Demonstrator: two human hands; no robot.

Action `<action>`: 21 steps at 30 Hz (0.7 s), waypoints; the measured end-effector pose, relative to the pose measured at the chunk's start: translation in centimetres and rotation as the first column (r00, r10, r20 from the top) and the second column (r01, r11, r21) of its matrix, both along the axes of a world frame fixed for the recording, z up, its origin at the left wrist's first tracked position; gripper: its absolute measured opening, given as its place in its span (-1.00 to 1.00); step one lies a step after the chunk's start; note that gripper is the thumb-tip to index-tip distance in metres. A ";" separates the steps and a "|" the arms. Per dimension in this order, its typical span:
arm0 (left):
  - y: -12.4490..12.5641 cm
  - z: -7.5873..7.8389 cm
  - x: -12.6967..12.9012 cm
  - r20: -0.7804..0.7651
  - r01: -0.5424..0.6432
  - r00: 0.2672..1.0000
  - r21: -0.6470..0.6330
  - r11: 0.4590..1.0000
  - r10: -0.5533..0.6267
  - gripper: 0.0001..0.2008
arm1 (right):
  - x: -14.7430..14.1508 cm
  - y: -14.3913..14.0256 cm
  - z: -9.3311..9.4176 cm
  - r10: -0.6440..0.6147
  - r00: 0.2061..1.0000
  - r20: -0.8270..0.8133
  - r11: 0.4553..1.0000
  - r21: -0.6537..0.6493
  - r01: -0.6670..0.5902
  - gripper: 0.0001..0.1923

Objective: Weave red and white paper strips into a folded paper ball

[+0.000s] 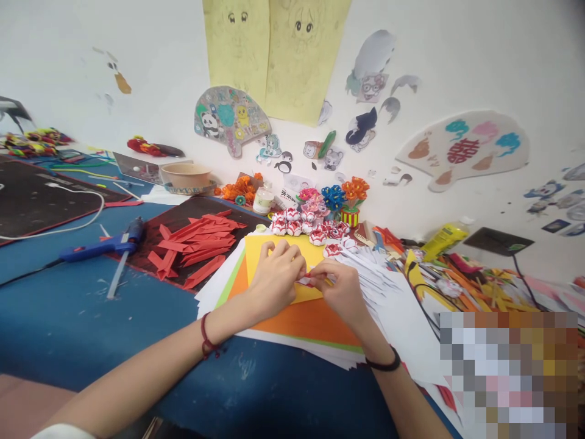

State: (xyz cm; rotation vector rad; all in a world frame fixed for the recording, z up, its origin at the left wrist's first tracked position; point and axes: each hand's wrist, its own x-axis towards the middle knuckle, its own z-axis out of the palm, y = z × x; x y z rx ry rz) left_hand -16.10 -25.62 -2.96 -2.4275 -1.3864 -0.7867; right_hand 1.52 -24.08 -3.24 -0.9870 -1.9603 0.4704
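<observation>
My left hand (276, 275) and my right hand (342, 289) meet over a stack of coloured paper. Between their fingertips is a small red-and-white folded paper piece (306, 280), mostly covered by the fingers. Both hands are closed in a pinch on it. Beneath them lie a yellow sheet (256, 250) and an orange sheet (292, 322), with green and white sheets under those. Just beyond the hands sit several red-and-white paper flowers (292, 227). Thin white paper strips (372, 274) fan out beside my right hand.
Red folded paper strips (196, 244) lie on a dark mat at left. A blue glue gun (103, 247) with its cord rests on the blue table (150, 341). Farther back stand a bowl (187, 175), a small bottle (263, 200) and bead-like flowers (333, 198). A yellow bottle (445, 239) and paper scraps are at right.
</observation>
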 end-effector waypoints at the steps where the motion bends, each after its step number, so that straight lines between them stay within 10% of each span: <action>1: 0.0 0.0 0.0 -0.003 -0.005 1.000 -0.004 1.000 0.005 -0.74 | 0.0 0.0 0.0 0.006 1.000 -0.004 1.000 -0.008 -0.006 -0.86; 21: 1.0 0.2 -0.6 0.380 0.054 0.925 -0.162 0.985 0.012 -0.87 | 0.1 0.6 -0.2 0.036 0.993 -0.116 0.981 -0.186 -0.057 -0.75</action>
